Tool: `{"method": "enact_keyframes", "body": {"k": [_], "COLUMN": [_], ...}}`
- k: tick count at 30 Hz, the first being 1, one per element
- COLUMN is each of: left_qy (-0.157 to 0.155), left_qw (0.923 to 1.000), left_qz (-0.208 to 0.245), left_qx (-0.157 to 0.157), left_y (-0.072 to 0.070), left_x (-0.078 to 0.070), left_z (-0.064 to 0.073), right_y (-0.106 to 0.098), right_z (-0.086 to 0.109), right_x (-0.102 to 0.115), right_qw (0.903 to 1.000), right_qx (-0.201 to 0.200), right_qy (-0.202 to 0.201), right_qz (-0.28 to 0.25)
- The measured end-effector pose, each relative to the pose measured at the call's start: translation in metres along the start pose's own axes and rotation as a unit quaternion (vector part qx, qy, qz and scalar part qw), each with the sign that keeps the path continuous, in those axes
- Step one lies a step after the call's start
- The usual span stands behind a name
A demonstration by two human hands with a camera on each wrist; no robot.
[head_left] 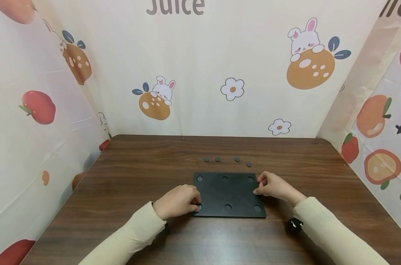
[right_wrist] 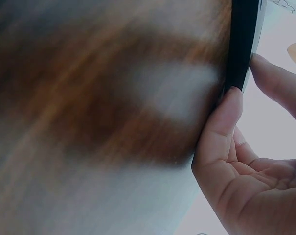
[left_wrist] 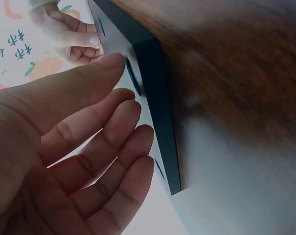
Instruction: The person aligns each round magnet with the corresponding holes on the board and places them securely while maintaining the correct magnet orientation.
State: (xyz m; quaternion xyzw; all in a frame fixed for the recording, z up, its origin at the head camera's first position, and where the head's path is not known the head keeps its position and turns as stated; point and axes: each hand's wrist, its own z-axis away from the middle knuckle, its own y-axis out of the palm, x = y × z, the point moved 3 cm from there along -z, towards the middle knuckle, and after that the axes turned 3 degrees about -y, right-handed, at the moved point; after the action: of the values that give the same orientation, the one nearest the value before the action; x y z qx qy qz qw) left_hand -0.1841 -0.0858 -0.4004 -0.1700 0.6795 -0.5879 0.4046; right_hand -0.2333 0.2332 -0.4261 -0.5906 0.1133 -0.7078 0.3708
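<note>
A flat black board (head_left: pixel 227 193) with round recesses lies on the table. My left hand (head_left: pixel 180 201) is at its front left corner, thumb tip at the round recess (head_left: pixel 199 208) there, which looks filled by a grey disc. Seen in the left wrist view, the fingers (left_wrist: pixel 130 147) of that hand are loosely bent beside the board's top face. My right hand (head_left: pixel 274 187) holds the board's right edge; the right wrist view has one fingertip (right_wrist: pixel 231 100) against the side wall and another over the top edge. The far left recess (head_left: pixel 199 178) also looks filled.
Several small dark discs lie behind the board, among them a left disc (head_left: pixel 206 159) and a right disc (head_left: pixel 248 164). The brown wooden table (head_left: pixel 137 165) is bounded at the back and sides by a printed curtain (head_left: pixel 200 59).
</note>
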Motion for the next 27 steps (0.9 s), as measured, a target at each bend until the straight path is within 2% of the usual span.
{"method": "enact_keyframes", "body": {"k": [8,16,22,27], "left_qy": [-0.020,-0.038,-0.050,-0.068], "left_qw": [0.9986,0.9960,0.9939,0.9929], "left_qz": [0.049,0.079,0.088,0.076], "left_qx": [-0.005,-0.017,-0.043,-0.062], "left_y": [-0.011,-0.025,-0.034,-0.040], "left_x": [0.006,0.011,0.016,0.022], "left_z": [-0.009,-0.024,-0.040,-0.055], "right_y": [-0.002,-0.001,-0.001,0.000], "right_z": [-0.001,0.000,-0.001,-0.001], "right_x": [-0.001,-0.001,-0.003,-0.002], "right_qw": [1.0000,0.9999,0.9999,0.9999], "right_qx": [0.000,0.004,0.000,0.004], "right_qy": [-0.005,-0.004,0.000,-0.001], "right_qz": [-0.003,-0.011,-0.011,-0.012]}}
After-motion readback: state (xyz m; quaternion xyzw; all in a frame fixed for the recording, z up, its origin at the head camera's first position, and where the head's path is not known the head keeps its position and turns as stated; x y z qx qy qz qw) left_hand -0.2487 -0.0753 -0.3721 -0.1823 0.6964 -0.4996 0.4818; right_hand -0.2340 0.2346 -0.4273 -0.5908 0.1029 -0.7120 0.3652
